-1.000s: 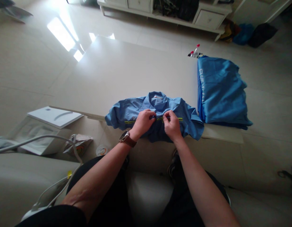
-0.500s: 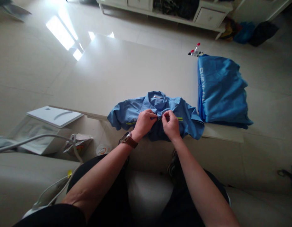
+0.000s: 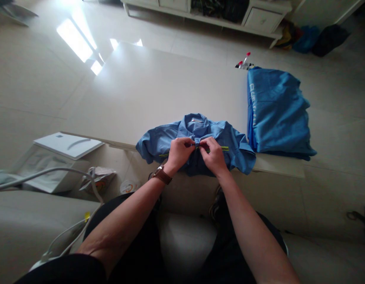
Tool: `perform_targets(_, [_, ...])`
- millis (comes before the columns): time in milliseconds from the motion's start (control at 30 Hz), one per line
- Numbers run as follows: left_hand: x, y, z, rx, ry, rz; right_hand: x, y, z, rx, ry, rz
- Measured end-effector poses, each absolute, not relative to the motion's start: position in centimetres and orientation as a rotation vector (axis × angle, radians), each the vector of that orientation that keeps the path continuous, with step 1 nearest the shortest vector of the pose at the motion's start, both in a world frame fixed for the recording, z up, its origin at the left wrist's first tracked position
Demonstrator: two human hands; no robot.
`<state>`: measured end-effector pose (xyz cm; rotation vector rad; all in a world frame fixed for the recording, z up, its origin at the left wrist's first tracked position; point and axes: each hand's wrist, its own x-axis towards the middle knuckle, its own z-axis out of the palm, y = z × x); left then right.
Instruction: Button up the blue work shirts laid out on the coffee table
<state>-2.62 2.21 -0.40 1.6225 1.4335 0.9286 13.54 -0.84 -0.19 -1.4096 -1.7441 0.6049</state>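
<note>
A light blue collared shirt [image 3: 167, 136] with yellow-green piping lies at the near edge of the white table [image 3: 170, 86], collar pointing away from me and its lower part hanging over the edge. My left hand [image 3: 181, 154] pinches the front placket just below the collar, a brown-strapped watch on its wrist. Close against it, my right hand [image 3: 212, 154] pinches the same strip of cloth from the other side. The fingertips of both hands almost meet. Whatever button lies between them is too small to make out.
Folded blue garments [image 3: 278, 110] are stacked on the table's right end, with red-capped bottles [image 3: 246, 61] behind. Left of the table stand a white-lidded bin [image 3: 68, 145] and a crumpled packet [image 3: 96, 179]. A cable [image 3: 61, 169] runs over the seat. A white cabinet [image 3: 262, 21] is at the back.
My right hand has shifted slightly left, its fingers closing toward the left hand's at the placket. The shirt's left sleeve edge has moved a little inward.
</note>
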Motion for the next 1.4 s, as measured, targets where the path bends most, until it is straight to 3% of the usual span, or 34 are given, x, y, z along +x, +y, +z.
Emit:
perform_targets(700, [-1.8,2.6,-1.5,1.073,1.124,1.049,13.3,-1.1,-0.2,-1.468,-1.755,0.525])
perform_targets(1067, [-1.9,2.4,-0.2,1.157,1.089,0.988,13.2,-0.6,-1.2,-1.531,-1.293,0.869])
perform_targets(1400, [-1.8,2.2,-0.1,0.971,1.13,1.003,13.6,-0.8,0.8,-1.449,-1.667,0.691])
